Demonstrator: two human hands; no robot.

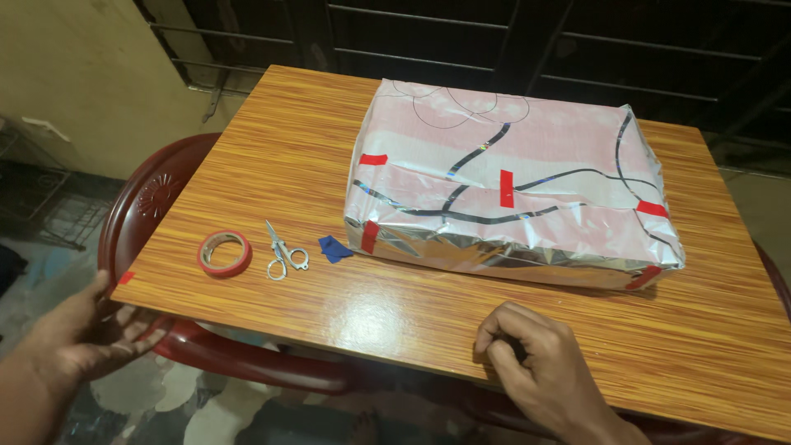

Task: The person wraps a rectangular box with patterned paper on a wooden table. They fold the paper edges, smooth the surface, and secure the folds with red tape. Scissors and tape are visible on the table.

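The pink-and-silver foil-wrapped box [511, 189], taped red, lies mid-table [272, 156], while the left hand [78, 342], grip spread, steadies the table's corner and the right hand [535, 363] rests curled, empty, at its edge.

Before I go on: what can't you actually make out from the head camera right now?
- Wrapped box: its contents, hidden by the paper; its far side faces away.
- Right hand: fingers curled, so anything pinched inside is hidden.
- Left hand: wrist cut off by the picture's left edge.
- Blue scrap beside the scissors: too small to identify.
- Red chair: mostly hidden under the table.
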